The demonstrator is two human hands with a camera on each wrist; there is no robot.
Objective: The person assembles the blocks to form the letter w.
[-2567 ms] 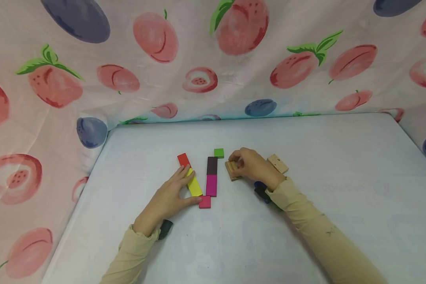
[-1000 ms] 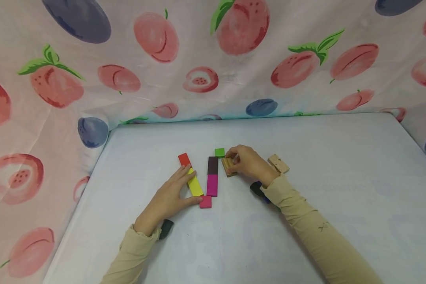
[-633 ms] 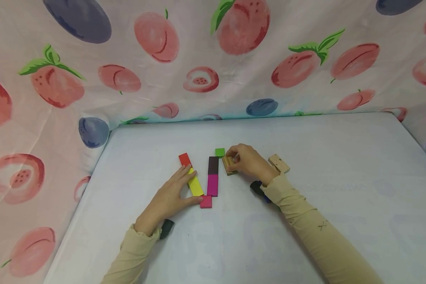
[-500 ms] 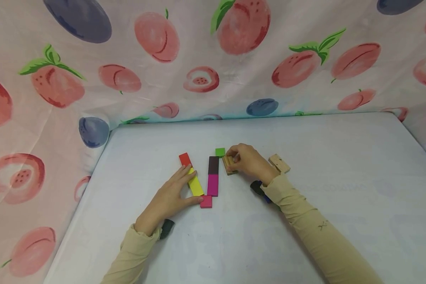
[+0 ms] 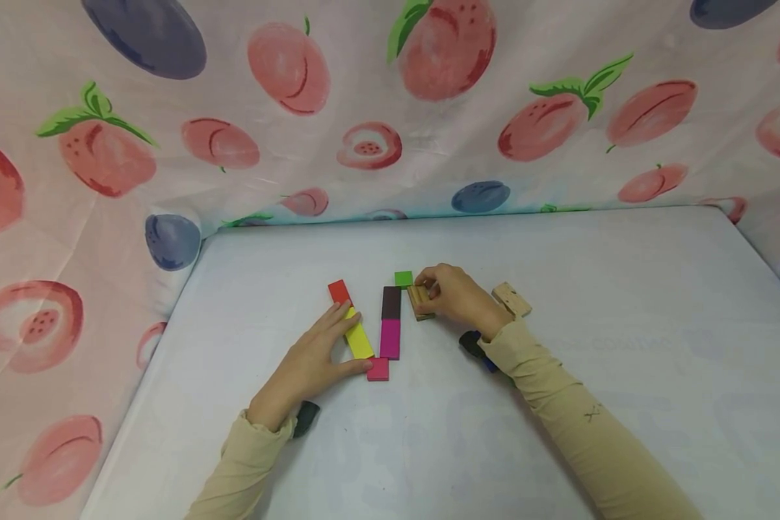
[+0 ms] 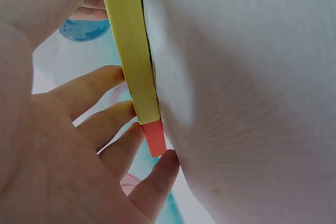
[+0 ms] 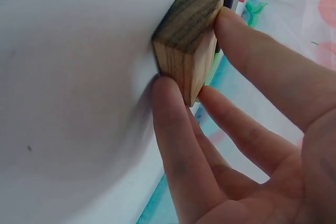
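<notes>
My left hand point(image 5: 305, 365) rests with spread fingers along the left side of a yellow block point(image 5: 360, 339) and a red block point(image 5: 339, 292), which lie end to end at a slant. Its thumb touches a small pink block point(image 5: 378, 370) at their near end. Beside them, a dark brown block point(image 5: 391, 303) and a magenta block point(image 5: 390, 341) form a straight row. A small green block point(image 5: 404, 279) sits at that row's far end. My right hand point(image 5: 456, 295) pinches a striped wooden block point(image 7: 181, 40) between thumb and fingers, just right of the dark brown block.
A light wooden block point(image 5: 512, 299) with small dark marks lies behind my right wrist. All the blocks are on a white table point(image 5: 494, 448). A fruit-patterned curtain point(image 5: 448, 137) hangs along its back and left sides.
My right hand has shifted left and slightly away with the wooden block, bringing it close to the dark brown and green blocks, then held still. The left hand has stayed in place.
</notes>
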